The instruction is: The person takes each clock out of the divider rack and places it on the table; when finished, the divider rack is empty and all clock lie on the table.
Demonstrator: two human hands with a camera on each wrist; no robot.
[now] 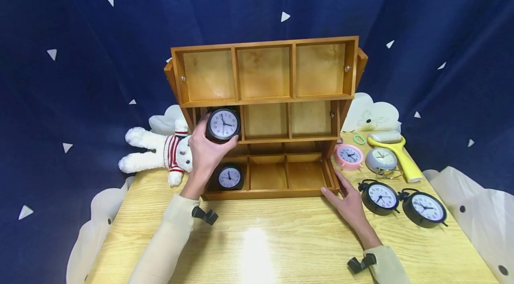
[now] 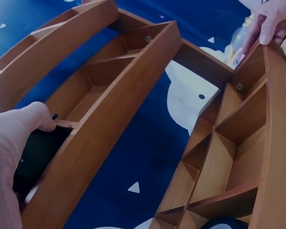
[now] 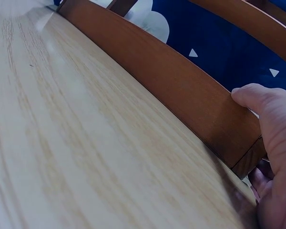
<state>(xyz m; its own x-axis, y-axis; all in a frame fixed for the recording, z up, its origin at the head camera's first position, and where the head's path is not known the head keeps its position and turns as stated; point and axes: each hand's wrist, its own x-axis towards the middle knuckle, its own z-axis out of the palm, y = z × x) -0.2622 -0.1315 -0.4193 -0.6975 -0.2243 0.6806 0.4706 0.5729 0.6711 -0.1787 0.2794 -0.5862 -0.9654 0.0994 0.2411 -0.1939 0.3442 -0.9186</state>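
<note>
A tiered wooden organizer (image 1: 267, 194) with three compartments per tier stands on the table. My left hand (image 1: 205, 148) grips a round black alarm clock (image 1: 224, 124), thumb and fingers on opposite sides. That clock is at the middle tier's left compartment, its white dial facing out; whether it touches the compartment's floor I cannot tell. Below it, a second black clock (image 1: 230, 178) sits in the bottom tier's left compartment. My right hand (image 1: 350, 203) holds the bottom tier's front right corner, and in the right wrist view its thumb (image 3: 252, 95) presses the front board's upper edge.
Right of the organizer are a pink clock (image 1: 348, 156), a silver-grey clock (image 1: 381, 159) and two black clocks (image 1: 379, 196). Behind them lie a yellow-handled lint roller (image 1: 405, 161) and a green ring (image 1: 359, 139). A white plush toy (image 1: 154, 150) lies on the left.
</note>
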